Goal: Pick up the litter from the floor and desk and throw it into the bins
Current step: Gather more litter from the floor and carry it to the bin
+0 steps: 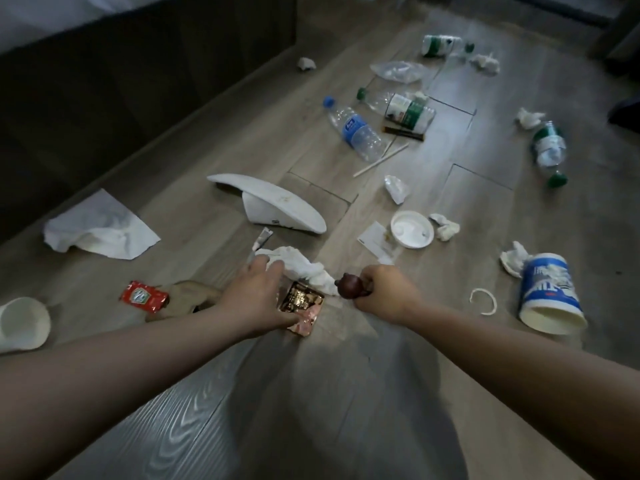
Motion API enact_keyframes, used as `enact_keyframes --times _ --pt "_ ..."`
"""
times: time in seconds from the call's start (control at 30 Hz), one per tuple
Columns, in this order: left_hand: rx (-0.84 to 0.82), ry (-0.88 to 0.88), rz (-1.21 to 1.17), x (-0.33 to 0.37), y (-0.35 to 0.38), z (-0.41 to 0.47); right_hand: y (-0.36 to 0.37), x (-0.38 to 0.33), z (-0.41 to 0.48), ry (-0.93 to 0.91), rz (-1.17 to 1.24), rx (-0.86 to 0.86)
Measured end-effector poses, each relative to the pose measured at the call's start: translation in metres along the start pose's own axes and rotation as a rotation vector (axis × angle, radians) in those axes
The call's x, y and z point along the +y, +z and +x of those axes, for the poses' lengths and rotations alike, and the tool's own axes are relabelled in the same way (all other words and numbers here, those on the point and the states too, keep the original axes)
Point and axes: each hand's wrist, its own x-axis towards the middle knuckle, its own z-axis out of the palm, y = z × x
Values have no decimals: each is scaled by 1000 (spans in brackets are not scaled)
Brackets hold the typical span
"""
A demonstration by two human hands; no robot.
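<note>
Litter lies scattered over a wooden floor. My left hand [261, 296] reaches down over a shiny gold and pink wrapper [302, 303], thumb against its near edge and fingertips touching a crumpled white tissue [298, 263]. My right hand [381, 292] grips a small dark brown object [351, 285] in a closed fist, just right of the tissue. A red ketchup sachet [143, 295] and a brown paper scrap [188, 296] lie left of my left hand. No bin is in view.
Farther off lie a white paper plate piece [277, 202], a napkin [100, 226], a white cup [22, 323], a lid [412, 229], a blue-and-white tub [549, 296], several plastic bottles [356, 131] and tissue wads. A dark bed base [104, 81] borders the left.
</note>
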Motion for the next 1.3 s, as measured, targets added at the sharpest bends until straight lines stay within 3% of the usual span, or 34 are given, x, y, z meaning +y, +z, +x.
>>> enact_keyframes --times 0.37,0.67,0.9,1.0,1.07,1.3 --pt "-142 -154 46 -4 35 57 -1 52 35 86 174 43" --pt "62 -107 98 3 40 50 -19 91 29 195 99 116" --pt "-169 -199 31 -10 29 71 -35 98 50 70 -18 328" --pt "-220 -199 39 -14 24 78 -31 98 62 92 10 314" --pt "-232 -177 39 -15 25 79 -23 98 64 109 30 264" --pt "-19 84 48 -5 46 48 -7 97 36 28 82 202"
